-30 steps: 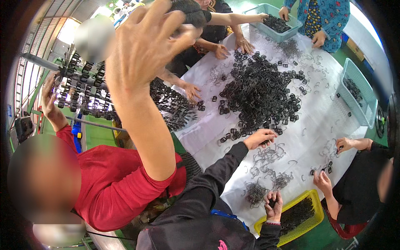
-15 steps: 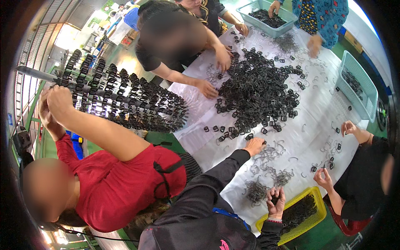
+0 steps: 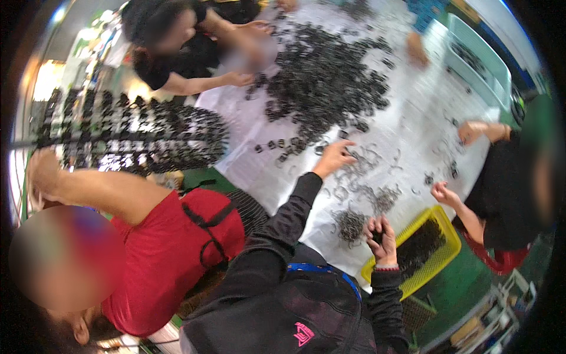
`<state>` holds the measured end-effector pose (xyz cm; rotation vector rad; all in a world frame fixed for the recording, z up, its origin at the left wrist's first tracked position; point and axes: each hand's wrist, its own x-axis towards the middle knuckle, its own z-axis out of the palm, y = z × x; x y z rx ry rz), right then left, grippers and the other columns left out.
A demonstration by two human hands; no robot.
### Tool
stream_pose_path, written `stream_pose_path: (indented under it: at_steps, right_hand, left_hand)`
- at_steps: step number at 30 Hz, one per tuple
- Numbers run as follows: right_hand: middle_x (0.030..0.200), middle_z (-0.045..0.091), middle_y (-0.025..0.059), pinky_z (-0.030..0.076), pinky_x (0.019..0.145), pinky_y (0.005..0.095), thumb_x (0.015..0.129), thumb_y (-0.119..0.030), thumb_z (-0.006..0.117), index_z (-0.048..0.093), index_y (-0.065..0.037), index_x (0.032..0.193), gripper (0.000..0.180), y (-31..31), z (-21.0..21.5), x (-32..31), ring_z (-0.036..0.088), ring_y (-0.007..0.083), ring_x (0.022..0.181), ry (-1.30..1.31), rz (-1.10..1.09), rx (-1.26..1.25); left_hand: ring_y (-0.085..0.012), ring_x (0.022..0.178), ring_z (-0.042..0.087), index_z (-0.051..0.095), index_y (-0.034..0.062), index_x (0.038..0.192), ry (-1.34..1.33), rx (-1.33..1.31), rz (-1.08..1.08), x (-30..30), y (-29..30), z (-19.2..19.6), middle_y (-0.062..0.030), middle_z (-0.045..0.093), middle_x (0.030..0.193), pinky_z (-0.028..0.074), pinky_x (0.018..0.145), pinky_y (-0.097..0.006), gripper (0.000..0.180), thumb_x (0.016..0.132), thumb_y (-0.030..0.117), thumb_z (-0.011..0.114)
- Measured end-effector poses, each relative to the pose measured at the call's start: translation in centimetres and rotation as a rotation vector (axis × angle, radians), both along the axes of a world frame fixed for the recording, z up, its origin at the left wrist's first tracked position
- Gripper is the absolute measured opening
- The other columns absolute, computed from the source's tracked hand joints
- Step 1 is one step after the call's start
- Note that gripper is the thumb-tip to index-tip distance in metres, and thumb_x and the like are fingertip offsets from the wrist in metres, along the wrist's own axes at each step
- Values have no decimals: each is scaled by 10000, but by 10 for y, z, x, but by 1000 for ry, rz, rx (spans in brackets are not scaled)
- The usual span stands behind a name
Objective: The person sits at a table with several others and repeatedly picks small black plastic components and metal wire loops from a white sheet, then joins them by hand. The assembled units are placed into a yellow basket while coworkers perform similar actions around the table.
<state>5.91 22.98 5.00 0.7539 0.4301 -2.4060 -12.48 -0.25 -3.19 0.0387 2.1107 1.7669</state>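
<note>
Nearest to the person, the right hand [image 3: 382,239] is held above the desk edge, just beside the yellow tray [image 3: 455,237]. Its fingers [image 3: 377,227] are curled closed around a small bunch of dark parts [image 3: 377,237]. More dark pieces of the same kind lie inside the tray. Just to the left of this hand, a small tangle of thin wire pieces [image 3: 351,224] rests on the white desk [image 3: 413,124]. Further ahead, the left hand [image 3: 333,158] is stretched out on its black sleeve and is lowered onto the desk. Its fingers [image 3: 348,147] are bent downward among the loose wire rings [image 3: 362,177], but the picture is too blurred to tell whether they grip anything. These rings are scattered from the left fingers toward the right and back toward the person, so the left hand is nearer to them than the right one. Beyond the left fingers, a few single black pieces lie, and then the big heap of black parts [image 3: 330,76] spreads in the middle of the desk, well apart from both hands. At the left, a person in red holds a rack full of dark parts [image 3: 135,138]. Other people's hands work at the far and right edges, near a pale green bin [image 3: 471,44].
</note>
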Motion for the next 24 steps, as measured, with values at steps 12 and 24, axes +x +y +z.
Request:
stream_pose_path:
  at_steps: [12, 24]
  right_hand:
    - [742, 429, 69, 282, 310, 178, 961, -360, 451, 364, -80, 652, 426, -12, 7, 1, 445, 166, 627, -37, -30, -16]
    - [741, 412, 64, 291, 312, 177, 971, -342, 427, 398, -69, 707, 381, -21, 10, -14, 433, 162, 629, -11, -48, -94]
  left_hand:
    - [-18, 548, 401, 565, 53, 1061, -456, -137, -50, -3, -18, 35, 11, 603, 779, 266, 436, -186, 307, 795, 125, 701]
    - [-80, 630, 515, 543, 84, 793, -564, 557, -23, -42, -29, 59, -15, 549, 750, 322, 404, -195, 355, 926, 412, 520]
